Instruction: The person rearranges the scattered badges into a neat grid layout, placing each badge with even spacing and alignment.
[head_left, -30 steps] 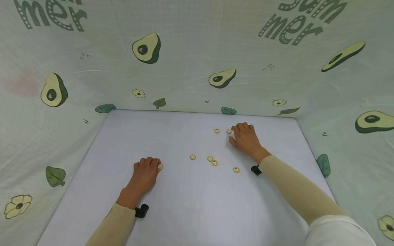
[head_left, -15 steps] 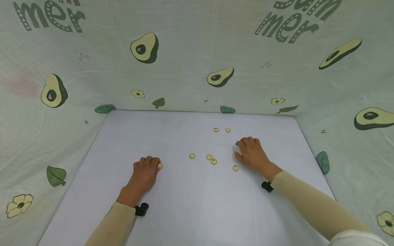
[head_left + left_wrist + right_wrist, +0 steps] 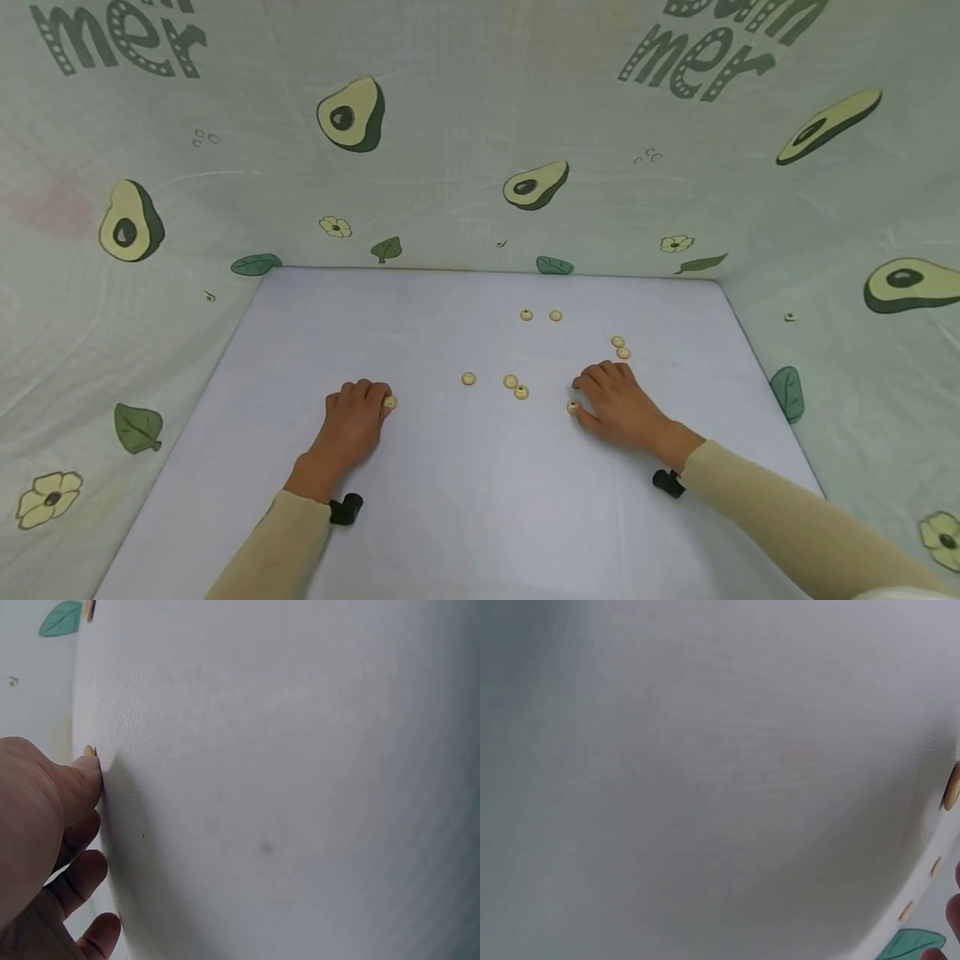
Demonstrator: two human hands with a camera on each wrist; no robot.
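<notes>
My left hand (image 3: pixel 354 421) rests on the white table and pinches a small round wooden button (image 3: pixel 390 402) at the thumb and index finger. In the left wrist view only the edge of that button (image 3: pixel 89 751) shows past the thumb tip. Farther right, my right hand (image 3: pixel 618 407) hovers low with fingers bent and spread, its thumb tip right at another wooden button (image 3: pixel 572 407). That button (image 3: pixel 952 786) stands out at the right border of the right wrist view, with a few fingertips below it.
Between the hands lie a lone button (image 3: pixel 468 379) and two close together (image 3: pixel 516 387). Two more buttons (image 3: pixel 541 315) lie near the back edge, and a pair (image 3: pixel 621 347) beyond the right hand. A cloth (image 3: pixel 450 125) printed with avocados borders the table (image 3: pixel 450 517).
My right hand has come back from the rear buttons towards the near button, uncovering a pair of buttons behind it. The left hand has stayed in place with its button.
</notes>
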